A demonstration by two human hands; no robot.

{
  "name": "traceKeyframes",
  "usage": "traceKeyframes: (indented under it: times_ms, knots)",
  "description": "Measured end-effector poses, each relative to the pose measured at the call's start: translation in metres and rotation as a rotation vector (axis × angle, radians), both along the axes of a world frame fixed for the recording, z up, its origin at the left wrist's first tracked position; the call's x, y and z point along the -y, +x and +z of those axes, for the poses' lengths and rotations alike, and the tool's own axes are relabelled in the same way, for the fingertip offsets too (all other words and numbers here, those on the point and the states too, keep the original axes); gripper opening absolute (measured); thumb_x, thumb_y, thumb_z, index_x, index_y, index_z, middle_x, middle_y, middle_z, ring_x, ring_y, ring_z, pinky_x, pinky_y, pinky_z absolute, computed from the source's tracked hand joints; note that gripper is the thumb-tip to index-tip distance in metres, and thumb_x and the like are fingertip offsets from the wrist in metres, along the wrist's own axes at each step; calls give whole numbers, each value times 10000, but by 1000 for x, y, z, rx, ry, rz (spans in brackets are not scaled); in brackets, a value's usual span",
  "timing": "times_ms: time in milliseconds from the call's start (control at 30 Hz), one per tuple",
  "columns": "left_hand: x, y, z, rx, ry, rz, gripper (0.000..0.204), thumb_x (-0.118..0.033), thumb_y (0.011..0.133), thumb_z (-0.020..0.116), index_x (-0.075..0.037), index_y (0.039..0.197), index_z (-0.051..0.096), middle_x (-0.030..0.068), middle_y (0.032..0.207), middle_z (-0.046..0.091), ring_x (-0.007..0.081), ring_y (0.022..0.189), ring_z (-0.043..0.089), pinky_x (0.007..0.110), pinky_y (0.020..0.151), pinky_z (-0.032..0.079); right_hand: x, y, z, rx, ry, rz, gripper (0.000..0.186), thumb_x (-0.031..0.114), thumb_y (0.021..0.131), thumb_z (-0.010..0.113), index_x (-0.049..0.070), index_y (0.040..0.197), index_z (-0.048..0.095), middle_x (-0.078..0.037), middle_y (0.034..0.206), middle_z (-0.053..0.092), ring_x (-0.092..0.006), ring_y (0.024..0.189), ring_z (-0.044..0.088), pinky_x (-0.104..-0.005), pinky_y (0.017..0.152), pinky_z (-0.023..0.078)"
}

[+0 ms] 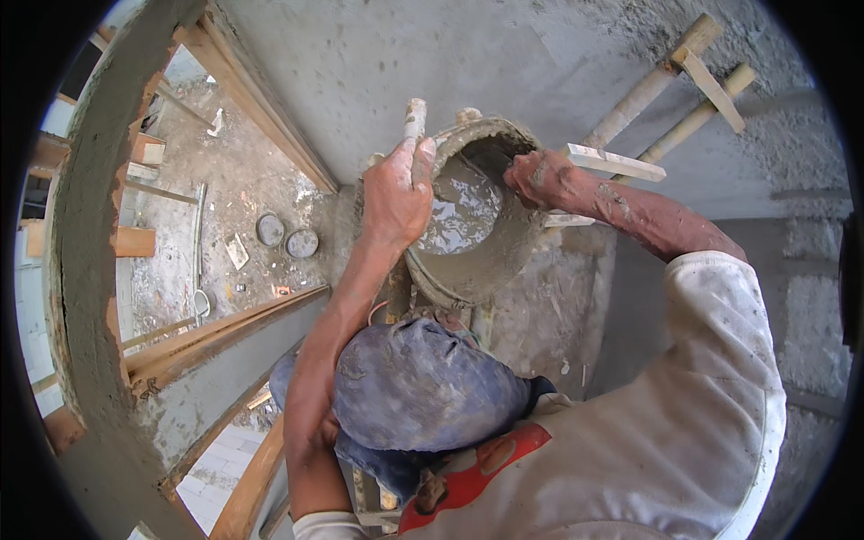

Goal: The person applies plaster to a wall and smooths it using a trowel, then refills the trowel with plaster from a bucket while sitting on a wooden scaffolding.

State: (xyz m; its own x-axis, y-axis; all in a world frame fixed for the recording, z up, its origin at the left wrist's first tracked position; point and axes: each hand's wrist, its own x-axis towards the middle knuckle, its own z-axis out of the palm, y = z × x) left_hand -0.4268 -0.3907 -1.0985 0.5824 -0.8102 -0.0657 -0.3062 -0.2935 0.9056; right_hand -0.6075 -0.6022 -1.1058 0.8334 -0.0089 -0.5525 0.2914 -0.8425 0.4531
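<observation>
A round bucket (pixel 490 274) coated in grey mortar stands in front of me, its mouth facing up. Wet, shiny mortar (pixel 461 211) lies inside it. My left hand (pixel 399 193) is closed at the bucket's left rim, around a pale, mortar-smeared round pole (pixel 415 120) whose end sticks out above the thumb. Over the right rim, my right hand (pixel 538 180) is closed in a fist, its knuckles smeared with mortar. Whatever that fist grips is hidden in the dark shade of the bucket's inner wall.
Bamboo poles (pixel 643 94) with a nailed wooden crosspiece (pixel 711 90) lean at the upper right. A pale wooden batten (pixel 616 163) lies under my right forearm. Left is a window opening with a wooden frame (pixel 256 99); far below are two round buckets (pixel 301 243). A plastered wall (pixel 324 63) rises ahead.
</observation>
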Motion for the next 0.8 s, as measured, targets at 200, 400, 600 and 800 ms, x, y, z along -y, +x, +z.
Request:
traceKeyframes:
  times_ms: [200,400,600,800]
  knots:
    - [-8,-1,-39,96,-375,-21,379,-307,1090,501,-22,1267,676,262,998,715,328,924,728,423,841,533,68,-67,-113,77,844,-350,156,223,883,622,84,874,551,-97,878,590,-260,744,594,-410,659,466]
    - [-22,1,-23,16,-290,-55,370,-275,1098,499,5,1274,666,242,999,723,260,935,716,404,849,531,39,-84,-118,38,813,-477,224,288,846,703,94,928,627,-131,856,619,-291,717,629,-425,658,490]
    - [-28,9,-35,-48,-301,4,428,-325,1108,488,24,1294,651,191,1046,736,207,967,657,359,905,509,-12,-89,-158,110,1080,-911,204,284,956,667,91,933,602,-67,845,569,-178,683,529,-356,642,439]
    - [-21,3,-26,-22,-365,39,352,-268,1095,496,34,1178,657,257,903,674,407,768,599,403,779,521,-81,-48,-69,-56,1535,-1244,311,367,990,664,69,904,646,-32,693,562,-151,547,532,-328,510,428]
